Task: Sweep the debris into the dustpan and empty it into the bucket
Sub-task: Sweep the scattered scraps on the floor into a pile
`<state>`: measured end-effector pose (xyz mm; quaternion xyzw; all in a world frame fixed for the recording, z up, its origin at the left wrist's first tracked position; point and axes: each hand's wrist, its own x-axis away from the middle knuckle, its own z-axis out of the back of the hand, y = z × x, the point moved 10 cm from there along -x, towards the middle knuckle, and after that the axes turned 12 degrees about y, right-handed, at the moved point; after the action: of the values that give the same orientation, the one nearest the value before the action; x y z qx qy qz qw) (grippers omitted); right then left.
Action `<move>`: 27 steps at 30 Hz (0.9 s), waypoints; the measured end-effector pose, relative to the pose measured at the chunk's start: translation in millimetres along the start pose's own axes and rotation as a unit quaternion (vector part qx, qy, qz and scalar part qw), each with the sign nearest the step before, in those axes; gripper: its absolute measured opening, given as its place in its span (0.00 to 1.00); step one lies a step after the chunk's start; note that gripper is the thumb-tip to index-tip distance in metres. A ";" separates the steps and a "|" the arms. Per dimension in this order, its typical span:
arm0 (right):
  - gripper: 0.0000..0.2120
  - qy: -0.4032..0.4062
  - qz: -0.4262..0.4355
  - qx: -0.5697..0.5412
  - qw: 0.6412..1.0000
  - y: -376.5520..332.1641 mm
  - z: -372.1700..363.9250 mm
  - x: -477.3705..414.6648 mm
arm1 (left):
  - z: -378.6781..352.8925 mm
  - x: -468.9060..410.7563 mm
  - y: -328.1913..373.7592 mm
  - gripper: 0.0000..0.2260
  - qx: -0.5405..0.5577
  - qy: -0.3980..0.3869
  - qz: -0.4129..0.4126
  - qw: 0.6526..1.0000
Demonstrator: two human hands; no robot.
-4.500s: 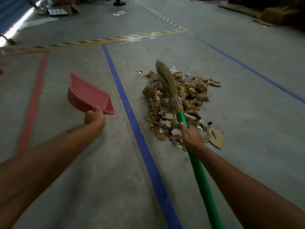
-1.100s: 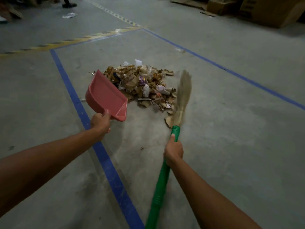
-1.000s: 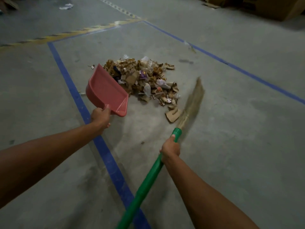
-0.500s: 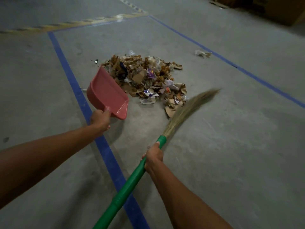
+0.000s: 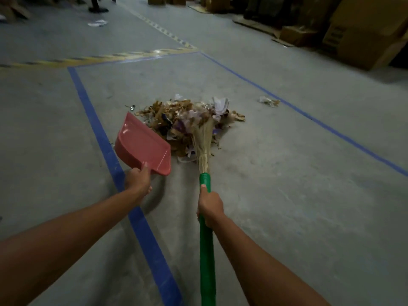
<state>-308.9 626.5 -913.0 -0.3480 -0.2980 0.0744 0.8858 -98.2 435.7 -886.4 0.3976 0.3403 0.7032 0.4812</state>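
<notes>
My left hand (image 5: 138, 181) gripped the empty pink plastic dustpan (image 5: 143, 146), tilted just beside the heap of torn cardboard and paper debris (image 5: 176, 120). My right hand (image 5: 209, 206) clasped the green-handled straw broom (image 5: 206, 257), bristles on the heap. Nothing was swept in yet. A stray crumpled scrap (image 5: 268, 101) lay well apart, and I saw no bucket.

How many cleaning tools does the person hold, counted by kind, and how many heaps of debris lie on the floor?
pink plastic dustpan, gripped by the left hand: 1
straw broom with a green handle, gripped by the right hand: 1
heap of brown and white debris on the floor: 1
Total: 3
</notes>
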 end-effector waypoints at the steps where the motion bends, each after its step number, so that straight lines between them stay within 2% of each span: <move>1: 0.24 0.012 0.011 0.015 1.000 -3.8 7.5 -0.6 | -0.7 -2.1 6.6 0.24 0.004 0.001 -0.002 1.000; 8: 0.26 0.110 0.069 0.103 0.986 -35.2 66.7 -4.2 | -15.8 -13.4 73.2 0.23 0.019 -0.012 -0.022 1.000; 12: 0.25 0.092 0.039 0.099 0.990 -62.1 91.8 -0.8 | -27.7 -17.4 108.4 0.24 0.021 -0.031 -0.015 0.999; 16: 0.25 0.116 0.039 0.083 0.989 -109.6 113.2 1.1 | -38.5 -25.6 147.9 0.23 0.039 -0.065 -0.010 0.997; 19: 0.26 0.135 0.034 0.049 0.989 -142.0 133.2 -4.9 | -46.6 -35.3 178.3 0.23 0.049 -0.084 -0.013 0.995; 22: 0.25 0.140 0.033 -0.046 0.988 -161.9 157.5 -20.4 | -62.2 -37.7 215.8 0.20 0.042 -0.102 -0.038 0.993; 24: 0.24 0.141 0.023 -0.100 0.985 -161.8 179.7 -37.2 | -78.2 -34.8 234.4 0.19 0.033 -0.111 -0.046 0.992; 27: 0.22 0.133 -0.003 -0.124 0.983 -156.9 219.3 -71.1 | -117.0 -25.1 245.7 0.19 0.038 -0.135 -0.034 0.990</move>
<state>-505.6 610.6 -716.0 -0.4608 -0.1852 -0.0126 0.8679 -296.2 325.7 -733.5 0.4952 0.3121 0.6129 0.5307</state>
